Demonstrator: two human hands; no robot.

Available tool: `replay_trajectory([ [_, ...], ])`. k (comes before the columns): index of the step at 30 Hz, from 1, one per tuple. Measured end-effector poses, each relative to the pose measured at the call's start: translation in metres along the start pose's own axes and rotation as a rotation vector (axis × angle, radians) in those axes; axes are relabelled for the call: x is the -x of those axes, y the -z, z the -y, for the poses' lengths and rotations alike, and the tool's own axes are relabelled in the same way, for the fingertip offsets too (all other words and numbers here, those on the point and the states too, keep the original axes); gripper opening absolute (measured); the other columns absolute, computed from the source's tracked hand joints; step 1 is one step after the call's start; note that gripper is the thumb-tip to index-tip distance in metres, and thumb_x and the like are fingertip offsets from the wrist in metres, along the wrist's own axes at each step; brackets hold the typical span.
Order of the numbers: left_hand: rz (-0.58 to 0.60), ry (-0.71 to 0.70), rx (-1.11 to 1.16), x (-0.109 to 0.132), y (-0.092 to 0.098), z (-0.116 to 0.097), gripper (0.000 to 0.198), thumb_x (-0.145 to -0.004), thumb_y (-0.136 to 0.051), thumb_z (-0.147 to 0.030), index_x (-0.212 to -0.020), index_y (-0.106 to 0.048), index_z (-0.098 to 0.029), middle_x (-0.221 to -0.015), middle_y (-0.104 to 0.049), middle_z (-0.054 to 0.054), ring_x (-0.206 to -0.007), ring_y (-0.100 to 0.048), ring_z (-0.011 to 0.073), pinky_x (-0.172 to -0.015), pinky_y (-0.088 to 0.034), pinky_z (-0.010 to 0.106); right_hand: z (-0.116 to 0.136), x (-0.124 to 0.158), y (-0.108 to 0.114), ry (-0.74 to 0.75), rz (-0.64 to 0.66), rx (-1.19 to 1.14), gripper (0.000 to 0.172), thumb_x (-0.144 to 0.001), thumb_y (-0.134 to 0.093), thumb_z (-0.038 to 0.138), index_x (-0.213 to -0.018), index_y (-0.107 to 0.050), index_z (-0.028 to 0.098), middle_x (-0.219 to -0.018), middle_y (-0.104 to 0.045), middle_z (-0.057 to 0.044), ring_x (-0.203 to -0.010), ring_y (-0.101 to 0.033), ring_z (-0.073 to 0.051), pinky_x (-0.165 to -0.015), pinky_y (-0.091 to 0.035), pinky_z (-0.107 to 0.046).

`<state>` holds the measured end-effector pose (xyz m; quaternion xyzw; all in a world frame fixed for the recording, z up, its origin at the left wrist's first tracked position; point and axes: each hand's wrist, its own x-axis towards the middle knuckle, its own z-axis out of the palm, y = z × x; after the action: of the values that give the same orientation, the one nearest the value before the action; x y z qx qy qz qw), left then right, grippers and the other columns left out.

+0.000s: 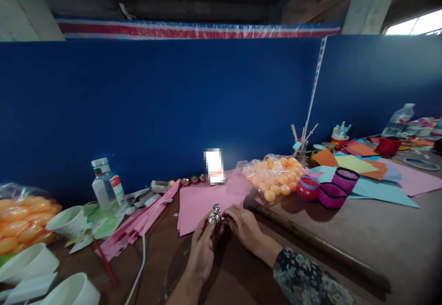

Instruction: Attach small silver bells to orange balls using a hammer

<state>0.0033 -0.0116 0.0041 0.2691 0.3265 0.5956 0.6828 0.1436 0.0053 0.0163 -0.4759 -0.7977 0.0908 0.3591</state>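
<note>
My left hand (203,250) is closed around a small cluster of shiny silver balls (216,214), which pokes up above the fingertips. A yellowish spot shows among the balls. Just to the right, my right hand (246,227) has its fingers pinched together close to the cluster; what they grip, if anything, is hidden. Beneath and beyond the hands lie pink paper sheets (192,208) on the brown table. Several more silver balls (194,179) stand in a row behind the sheets, left of a bright blurred-out object (214,167).
A long dark rod (321,245) lies to the right. Bags of orange balls (274,176) sit on both sides. A white cable (143,249), pink strips (138,229), cups (71,291) and a bottle (103,187) crowd the left. Purple mesh cups (333,195) stand right. A blue partition (165,107) rises behind.
</note>
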Motion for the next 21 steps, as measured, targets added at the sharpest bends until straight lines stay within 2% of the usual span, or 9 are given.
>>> replay_trajectory([
  [9, -0.008, 0.015, 0.016, -0.0022, 0.0047, 0.0039, 0.04, -0.07, -0.065, -0.021, -0.11, -0.059, -0.021, -0.108, -0.063, 0.008, -0.094, -0.061, 0.0184, -0.08, -0.05, 0.027, -0.0035, 0.0007, -0.0052, -0.006, 0.051, 0.073, 0.018, -0.085, -0.042, 0.015, -0.089, -0.059, 0.02, -0.084, -0.062, -0.003, -0.071, -0.058, -0.013, -0.063, -0.04, -0.019],
  [17, -0.035, 0.045, -0.002, -0.0009, 0.0053, 0.0059, 0.037, -0.068, -0.067, -0.024, -0.104, -0.062, -0.021, -0.109, -0.063, 0.007, -0.096, -0.06, 0.0197, -0.085, -0.048, 0.03, -0.0037, 0.0005, -0.0069, -0.039, 0.095, 0.098, 0.017, -0.085, -0.041, 0.016, -0.087, -0.058, 0.02, -0.083, -0.062, -0.002, -0.07, -0.058, -0.012, -0.061, -0.039, -0.018],
  [21, -0.04, 0.04, -0.012, -0.0001, 0.0052, 0.0052, 0.04, -0.07, -0.065, -0.025, -0.109, -0.059, -0.022, -0.112, -0.061, 0.007, -0.098, -0.059, 0.0208, -0.085, -0.048, 0.032, -0.0052, 0.0002, -0.0091, -0.049, 0.107, 0.096, 0.018, -0.085, -0.041, 0.015, -0.087, -0.058, 0.02, -0.083, -0.062, -0.002, -0.072, -0.058, -0.012, -0.063, -0.039, -0.019],
])
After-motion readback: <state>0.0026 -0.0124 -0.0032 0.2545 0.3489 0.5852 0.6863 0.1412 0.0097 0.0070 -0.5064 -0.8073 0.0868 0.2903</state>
